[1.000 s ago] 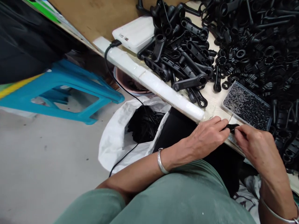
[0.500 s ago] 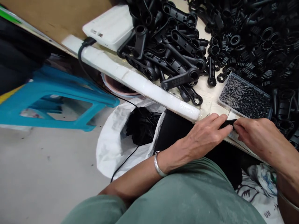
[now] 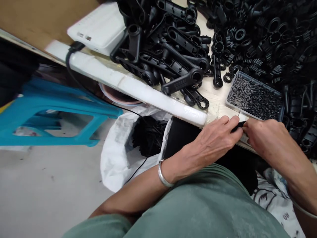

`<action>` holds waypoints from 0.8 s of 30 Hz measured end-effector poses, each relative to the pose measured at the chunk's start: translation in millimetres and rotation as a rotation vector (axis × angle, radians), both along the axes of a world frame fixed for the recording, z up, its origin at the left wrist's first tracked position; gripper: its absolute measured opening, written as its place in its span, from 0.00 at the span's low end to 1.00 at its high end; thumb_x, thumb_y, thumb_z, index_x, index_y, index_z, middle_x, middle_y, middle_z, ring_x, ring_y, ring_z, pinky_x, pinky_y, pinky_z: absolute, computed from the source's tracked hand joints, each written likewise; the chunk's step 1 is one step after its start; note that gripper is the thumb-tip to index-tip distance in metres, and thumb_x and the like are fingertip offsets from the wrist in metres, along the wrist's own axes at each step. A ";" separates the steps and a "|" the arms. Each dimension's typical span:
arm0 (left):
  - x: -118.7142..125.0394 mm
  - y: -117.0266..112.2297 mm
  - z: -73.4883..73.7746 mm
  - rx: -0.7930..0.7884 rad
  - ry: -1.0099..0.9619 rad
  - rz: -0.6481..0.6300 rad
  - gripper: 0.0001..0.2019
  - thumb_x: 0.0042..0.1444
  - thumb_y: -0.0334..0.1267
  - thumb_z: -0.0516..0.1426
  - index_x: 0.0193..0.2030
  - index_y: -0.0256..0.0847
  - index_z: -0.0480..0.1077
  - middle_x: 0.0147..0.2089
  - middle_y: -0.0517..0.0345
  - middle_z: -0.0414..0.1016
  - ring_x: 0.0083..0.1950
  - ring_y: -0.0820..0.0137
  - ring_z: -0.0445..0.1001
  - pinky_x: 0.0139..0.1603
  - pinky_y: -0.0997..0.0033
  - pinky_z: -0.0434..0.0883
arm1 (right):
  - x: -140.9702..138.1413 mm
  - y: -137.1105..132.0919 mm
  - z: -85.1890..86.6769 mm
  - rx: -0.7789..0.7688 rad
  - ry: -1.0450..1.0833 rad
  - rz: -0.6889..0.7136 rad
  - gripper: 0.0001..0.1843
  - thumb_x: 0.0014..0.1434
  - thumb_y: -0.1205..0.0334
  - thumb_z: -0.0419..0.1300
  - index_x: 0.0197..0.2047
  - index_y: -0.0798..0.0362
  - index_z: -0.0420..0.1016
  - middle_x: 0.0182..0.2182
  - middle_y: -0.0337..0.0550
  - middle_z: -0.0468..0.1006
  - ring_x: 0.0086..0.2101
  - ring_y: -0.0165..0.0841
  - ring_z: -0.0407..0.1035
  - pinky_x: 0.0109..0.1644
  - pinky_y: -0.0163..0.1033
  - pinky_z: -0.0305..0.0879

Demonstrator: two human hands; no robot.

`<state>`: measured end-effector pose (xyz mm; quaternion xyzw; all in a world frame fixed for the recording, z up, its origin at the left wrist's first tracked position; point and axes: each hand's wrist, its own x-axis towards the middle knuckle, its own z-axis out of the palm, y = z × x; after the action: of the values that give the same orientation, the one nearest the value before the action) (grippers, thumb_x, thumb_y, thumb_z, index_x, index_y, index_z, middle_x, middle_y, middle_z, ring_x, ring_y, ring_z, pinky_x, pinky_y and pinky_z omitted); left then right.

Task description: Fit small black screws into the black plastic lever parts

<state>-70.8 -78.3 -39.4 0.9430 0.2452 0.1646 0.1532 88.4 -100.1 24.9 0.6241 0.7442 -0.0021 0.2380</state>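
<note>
At the table's front edge, my left hand [image 3: 220,135] grips a black plastic part [image 3: 238,126], of which only a short piece shows between the fingers. Close against it on the right, my right hand [image 3: 262,134] is closed, its fingertips pinched at the other end of that part. Most of the part is hidden by the fingers, so its full shape cannot be made out. Just behind both hands stands a clear plastic box [image 3: 255,96] full of small dark screws. Several black plastic arms with ringed ends [image 3: 184,81] lie heaped to the left of the box.
Small black rings and fittings [image 3: 274,39] pile up at the back right. A white box [image 3: 99,29] with a black cable sits at the back left. White padding [image 3: 138,91] lines the table edge. Below are a white sack [image 3: 114,152] and a blue stool [image 3: 54,115].
The view has shifted a little, so the table things appear further left and slightly higher. Both hands stay closed on the black part, with the right hand drawn nearer the left.
</note>
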 end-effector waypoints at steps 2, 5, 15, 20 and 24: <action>0.6 0.7 6.3 0.004 0.049 -0.009 0.11 0.69 0.28 0.48 0.49 0.35 0.70 0.49 0.47 0.70 0.46 0.63 0.67 0.45 0.65 0.70 | 16.6 1.7 -4.2 -0.006 0.171 -0.036 0.12 0.61 0.71 0.55 0.27 0.55 0.74 0.22 0.46 0.77 0.23 0.36 0.71 0.28 0.39 0.53; 1.3 2.3 11.6 0.000 0.087 -0.004 0.11 0.69 0.28 0.47 0.46 0.37 0.70 0.50 0.48 0.69 0.47 0.63 0.68 0.45 0.65 0.70 | 36.9 -7.8 -12.3 0.037 0.582 -0.301 0.15 0.64 0.61 0.56 0.27 0.53 0.75 0.21 0.40 0.77 0.23 0.31 0.72 0.30 0.36 0.61; 5.9 -7.9 -21.8 -0.040 -0.261 0.112 0.19 0.66 0.23 0.45 0.54 0.40 0.71 0.54 0.49 0.69 0.52 0.67 0.70 0.53 0.67 0.74 | 29.3 -65.8 -50.9 0.284 1.706 -0.983 0.38 0.52 0.45 0.72 0.60 0.55 0.69 0.36 0.48 0.84 0.31 0.38 0.80 0.35 0.44 0.81; 10.3 -20.7 -17.6 -0.051 -0.325 0.106 0.21 0.66 0.24 0.46 0.60 0.42 0.68 0.54 0.47 0.69 0.52 0.67 0.71 0.52 0.65 0.75 | 22.3 -62.9 -58.1 0.431 1.999 -0.954 0.23 0.53 0.54 0.73 0.51 0.53 0.78 0.42 0.47 0.83 0.39 0.37 0.80 0.45 0.43 0.81; 9.7 -22.9 -3.2 -0.001 -0.218 0.064 0.19 0.66 0.24 0.46 0.58 0.40 0.69 0.52 0.48 0.69 0.49 0.66 0.71 0.51 0.64 0.75 | 22.8 -64.0 -59.5 0.487 2.024 -0.894 0.18 0.54 0.57 0.72 0.48 0.53 0.81 0.40 0.47 0.84 0.38 0.37 0.80 0.49 0.47 0.80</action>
<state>-61.1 -101.2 -42.5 0.9110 0.2574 0.2711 0.1742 111.2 -164.1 -34.6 0.5752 0.2857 -0.4460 -0.6234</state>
